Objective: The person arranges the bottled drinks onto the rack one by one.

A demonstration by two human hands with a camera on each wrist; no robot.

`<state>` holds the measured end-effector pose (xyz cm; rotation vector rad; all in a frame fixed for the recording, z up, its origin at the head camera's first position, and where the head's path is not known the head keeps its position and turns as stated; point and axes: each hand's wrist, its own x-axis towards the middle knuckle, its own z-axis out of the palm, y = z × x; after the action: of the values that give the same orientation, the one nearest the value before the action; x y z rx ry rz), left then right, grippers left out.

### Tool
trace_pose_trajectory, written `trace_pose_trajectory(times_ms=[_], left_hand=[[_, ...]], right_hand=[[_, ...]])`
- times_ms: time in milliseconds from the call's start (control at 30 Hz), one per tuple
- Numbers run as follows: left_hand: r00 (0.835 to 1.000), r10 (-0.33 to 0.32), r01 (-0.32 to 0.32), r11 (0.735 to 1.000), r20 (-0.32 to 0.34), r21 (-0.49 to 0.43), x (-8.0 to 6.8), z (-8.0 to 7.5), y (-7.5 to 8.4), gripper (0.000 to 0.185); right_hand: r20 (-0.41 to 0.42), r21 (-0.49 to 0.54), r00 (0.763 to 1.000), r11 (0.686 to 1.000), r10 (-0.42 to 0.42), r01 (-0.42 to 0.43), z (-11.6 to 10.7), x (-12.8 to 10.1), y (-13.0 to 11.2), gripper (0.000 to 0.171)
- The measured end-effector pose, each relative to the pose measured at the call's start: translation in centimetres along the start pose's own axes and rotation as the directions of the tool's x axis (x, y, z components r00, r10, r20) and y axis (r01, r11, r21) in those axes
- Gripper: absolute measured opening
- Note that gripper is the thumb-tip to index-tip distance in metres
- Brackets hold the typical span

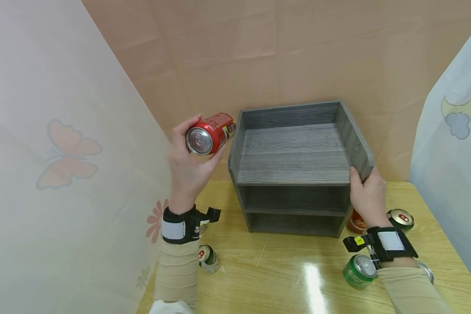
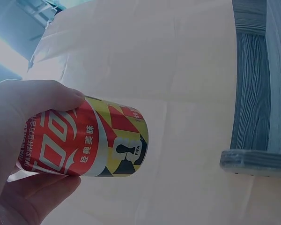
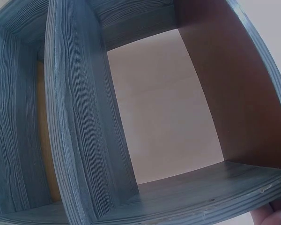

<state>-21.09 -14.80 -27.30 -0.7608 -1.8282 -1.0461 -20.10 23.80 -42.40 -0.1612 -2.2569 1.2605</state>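
Note:
My left hand (image 1: 186, 168) holds a red soda can (image 1: 216, 131) in the air, left of the grey wooden shelf (image 1: 294, 152). The can lies tilted, its silver lid turned toward the head camera. In the left wrist view, the thumb and fingers wrap the can (image 2: 84, 140), and its patterned end points at the shelf's side. On the other side, my right hand (image 1: 368, 192) grips the shelf's right panel, thumb on the inner face. The right wrist view looks into the shelf compartments (image 3: 84, 117), with only a few fingertips (image 3: 274, 215) showing at the lower right corner.
A green can (image 1: 360, 271) stands in front of the shelf's right side. A red can (image 1: 355, 222) and a dark green can (image 1: 401, 219) are near my right wrist. Another can (image 1: 209, 259) stands beside my left forearm. Patterned cloth hangs at both sides of the wooden table (image 1: 274, 266).

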Motion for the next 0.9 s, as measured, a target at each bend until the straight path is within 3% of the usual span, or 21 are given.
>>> trace_pose_trajectory(times_ms=[567, 900], left_hand=[[0.989, 0.040, -0.050, 0.997, 0.142, 0.066, 0.0, 2.2, 0.2, 0.075], [0.975, 0.023, -0.043, 0.995, 0.222, 0.086, -0.4, 3.2, -0.2, 0.076]], right_hand=[[-0.008, -0.001, 1.000, 1.000, -0.003, 0.003, -0.1, -0.2, -0.3, 0.045], [-0.006, 0.010, 1.000, 1.000, -0.009, 0.009, -0.1, -0.2, -0.4, 0.045]])
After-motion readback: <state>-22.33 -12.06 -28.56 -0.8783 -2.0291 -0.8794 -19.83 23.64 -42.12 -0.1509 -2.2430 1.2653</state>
